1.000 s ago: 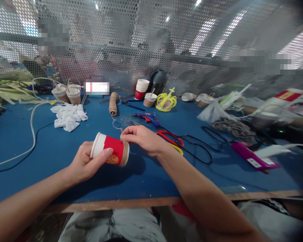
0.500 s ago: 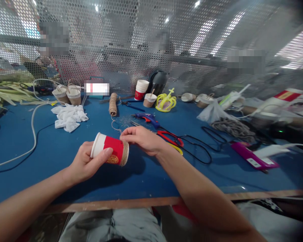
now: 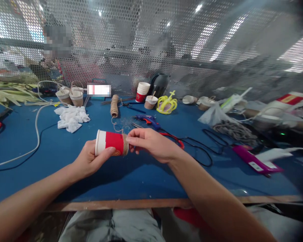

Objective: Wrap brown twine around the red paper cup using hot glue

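A red and white paper cup [image 3: 114,144] lies on its side in the air, its rim to the left, with my left hand [image 3: 94,156] closed around it and the thumb along its near side. Several turns of twine [image 3: 125,145] wrap the cup's base end. My right hand [image 3: 147,141] is closed at that end, thumb and forefinger pinched on the twine against the base edge; the exact grip is partly hidden. A loose strand runs from the cup back to a twine spool [image 3: 114,106] lying on the blue table [image 3: 111,185].
Beyond my right hand lie a blue glue gun [image 3: 148,121] and red-handled scissors [image 3: 175,139]. White gloves [image 3: 72,117] lie left. Stacked paper cups [image 3: 142,92], a yellow crown-shaped piece [image 3: 166,104] and a dark kettle [image 3: 159,84] stand behind. A purple device [image 3: 256,159] lies right.
My right hand has shifted slightly from the top of the wrapped twine to the cup's base edge. The cup has turned a little in my left hand, and its printed emblem shows less.
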Demonstrator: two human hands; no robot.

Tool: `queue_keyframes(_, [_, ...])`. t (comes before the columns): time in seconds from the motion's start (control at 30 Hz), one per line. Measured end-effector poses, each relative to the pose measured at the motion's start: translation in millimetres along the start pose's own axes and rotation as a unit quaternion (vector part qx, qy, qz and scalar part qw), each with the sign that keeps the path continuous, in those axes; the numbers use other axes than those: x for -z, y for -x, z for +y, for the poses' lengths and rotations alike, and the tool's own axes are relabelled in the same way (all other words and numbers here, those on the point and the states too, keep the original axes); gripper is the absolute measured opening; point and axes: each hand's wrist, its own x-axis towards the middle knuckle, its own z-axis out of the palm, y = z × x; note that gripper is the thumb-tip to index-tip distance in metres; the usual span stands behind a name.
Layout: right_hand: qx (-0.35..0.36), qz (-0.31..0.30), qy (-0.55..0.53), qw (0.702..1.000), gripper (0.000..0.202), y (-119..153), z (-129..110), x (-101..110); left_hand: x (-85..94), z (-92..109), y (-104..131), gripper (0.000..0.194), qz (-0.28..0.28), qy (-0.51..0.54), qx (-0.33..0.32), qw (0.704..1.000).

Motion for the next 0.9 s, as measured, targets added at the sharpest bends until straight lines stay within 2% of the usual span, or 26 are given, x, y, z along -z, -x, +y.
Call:
queue_keyframes(0.07, [0.011, 0.020, -0.041, 0.999, 0.012, -0.8, 6.5, -3.2, 1.1, 1.9, -2.3, 0.014, -0.016, 0.045, 0.047, 0.998])
queue_keyframes(0.13, [0.028, 0.039, -0.044, 0.998, 0.013, -0.6, 10.5, -6.1, 2.6, 2.7, -6.5, 0.018, -0.023, 0.146, 0.141, 0.979])
queue_keyframes(0.17, [0.039, 0.042, -0.028, 0.998, 0.013, 0.2, 11.2, -7.7, 3.4, 2.6, -9.3, 0.025, -0.027, 0.209, 0.198, 0.957])
queue_keyframes(0.23, [0.069, 0.039, 0.030, 0.996, 0.012, 3.2, 11.0, -11.0, 4.9, 2.0, -15.0, 0.035, -0.026, 0.330, 0.299, 0.895])
queue_keyframes(0.3, [0.099, 0.036, 0.102, 0.989, 0.011, 6.8, 9.9, -13.4, 5.3, 1.8, -19.9, 0.036, -0.026, 0.378, 0.355, 0.854])
queue_keyframes(0.37, [0.112, 0.043, 0.157, 0.980, 0.011, 9.1, 9.3, -12.9, 4.2, 2.6, -22.9, 0.033, -0.011, 0.378, 0.365, 0.851])
queue_keyframes(0.47, [0.117, 0.087, 0.179, 0.973, 0.016, 8.5, 9.6, -5.2, 0.8, 5.5, -24.2, 0.026, 0.020, 0.353, 0.346, 0.869])
queue_keyframes(0.57, [0.128, 0.133, 0.194, 0.963, 0.023, 2.5, 9.7, 4.1, -2.4, 7.8, -24.1, 0.025, 0.020, 0.338, 0.338, 0.878])
queue_keyframes(0.63, [0.101, 0.111, 0.202, 0.968, 0.029, -3.5, 8.9, 6.4, -4.3, 7.4, -24.0, 0.026, 0.003, 0.333, 0.335, 0.881])
queue_keyframes(0.73, [0.052, 0.058, 0.156, 0.985, 0.033, -12.2, 6.0, 2.6, -7.2, 3.7, -23.1, 0.028, -0.026, 0.329, 0.337, 0.882])
queue_keyframes(0.9, [0.074, 0.037, 0.102, 0.991, 0.037, -15.9, 3.6, -11.4, -13.2, -5.8, -20.5, 0.036, -0.033, 0.317, 0.361, 0.876])
